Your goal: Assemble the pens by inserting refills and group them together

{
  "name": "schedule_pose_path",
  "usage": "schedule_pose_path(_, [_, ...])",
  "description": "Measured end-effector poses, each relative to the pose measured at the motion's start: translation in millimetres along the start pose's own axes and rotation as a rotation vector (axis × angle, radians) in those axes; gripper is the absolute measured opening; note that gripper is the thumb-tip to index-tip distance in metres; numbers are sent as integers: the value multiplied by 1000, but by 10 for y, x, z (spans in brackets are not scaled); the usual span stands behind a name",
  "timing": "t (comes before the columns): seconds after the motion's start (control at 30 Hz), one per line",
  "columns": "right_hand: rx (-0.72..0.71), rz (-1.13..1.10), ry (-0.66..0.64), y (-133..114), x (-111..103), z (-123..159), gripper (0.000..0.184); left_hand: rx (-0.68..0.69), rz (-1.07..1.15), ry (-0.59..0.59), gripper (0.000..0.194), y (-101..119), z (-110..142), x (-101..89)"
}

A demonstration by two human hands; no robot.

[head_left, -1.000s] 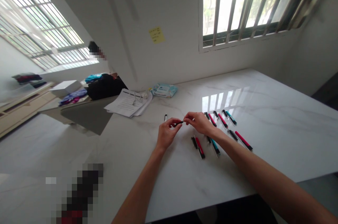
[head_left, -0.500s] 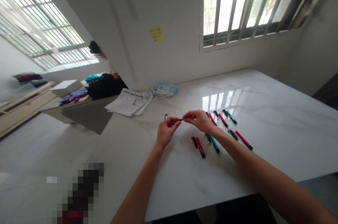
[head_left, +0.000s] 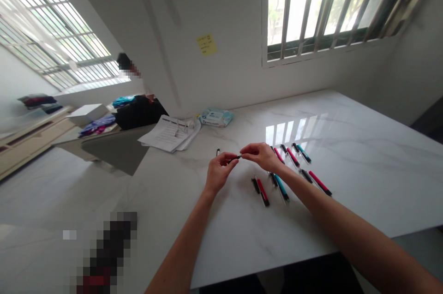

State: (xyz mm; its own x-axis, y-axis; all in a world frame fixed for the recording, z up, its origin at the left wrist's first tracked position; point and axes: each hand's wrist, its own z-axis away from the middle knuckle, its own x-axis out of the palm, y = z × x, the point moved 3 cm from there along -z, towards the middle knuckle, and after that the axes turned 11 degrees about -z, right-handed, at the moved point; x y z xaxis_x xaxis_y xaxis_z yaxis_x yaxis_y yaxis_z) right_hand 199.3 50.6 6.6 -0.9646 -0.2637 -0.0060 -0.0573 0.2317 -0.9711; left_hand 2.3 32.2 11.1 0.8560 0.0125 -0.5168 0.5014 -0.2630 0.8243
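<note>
Both hands meet above a white marble table (head_left: 346,146). My left hand (head_left: 218,172) pinches one end of a small black pen part (head_left: 235,158); my right hand (head_left: 260,155) pinches the other end. Just right of the hands lie several pens in two rows: a red pen (head_left: 263,191) and a teal pen (head_left: 281,188) nearest, a red pen (head_left: 320,183) further right, and more red and teal pens (head_left: 293,156) behind. A small black and white pen piece (head_left: 218,152) lies on the table behind my left hand.
A stack of papers (head_left: 170,133) and a pack of wipes (head_left: 215,117) sit at the table's far side by the wall. Clothes and a white box (head_left: 86,114) lie on a ledge at the left. A blurred dark object (head_left: 107,257) is at the lower left.
Both hands have stayed together on the small pen part and lifted it slightly. The pens on the table have not moved.
</note>
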Motion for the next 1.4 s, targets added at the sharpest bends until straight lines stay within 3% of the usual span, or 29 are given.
schedule_pose_path(0.37, [-22, 107, 9, -52, 27, 20, 20, 42, -8, 23, 23, 14, -4, 10])
schedule_pose_path(0.57, [-9, -24, -27, 8, 35, 12, 25, 5, 52, 26, 25, -17, -23, 4])
schedule_pose_path(0.83, [-25, 90, 24, -56, 44, 39, 21, 25, 40, 31, 25, 8, -7, 4])
schedule_pose_path(1.17, [-95, 28, 70, -51, 46, 46, 17, -96, 183, -10, 31, 29, -4, 30])
schedule_pose_path(1.4, [-76, 127, 27, -87, 42, 52, 24, -59, 159, 23, 29, 14, -8, 24])
